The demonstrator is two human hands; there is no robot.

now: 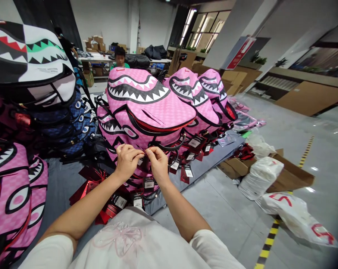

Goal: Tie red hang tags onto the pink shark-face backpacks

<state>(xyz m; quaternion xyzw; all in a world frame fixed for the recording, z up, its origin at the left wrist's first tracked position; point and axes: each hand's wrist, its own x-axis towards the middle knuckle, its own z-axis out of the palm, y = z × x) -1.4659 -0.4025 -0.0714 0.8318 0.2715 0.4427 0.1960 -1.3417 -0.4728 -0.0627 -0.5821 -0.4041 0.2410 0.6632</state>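
My left hand (127,160) and my right hand (158,163) meet in front of a stack of pink checkered backpacks. Both hands are closed in a pinch, fingertips nearly touching, on what looks like the thin string of a hang tag (140,162); the string itself is barely visible. Just above them is the top pink backpack (152,101), with a shark-mouth print and a black carry handle (169,147). Below my hands hang dark tags with white labels (149,184). Several red and black tags (103,203) lie in a bunch left of my forearms.
More pink backpacks (195,97) stand in stacks behind. At left are a black-and-white backpack (29,59), blue ones (65,127) and pink ones (12,198). An opened carton (289,177) and white plastic bags (297,215) lie on the floor at right. A person (119,58) is beyond the stack.
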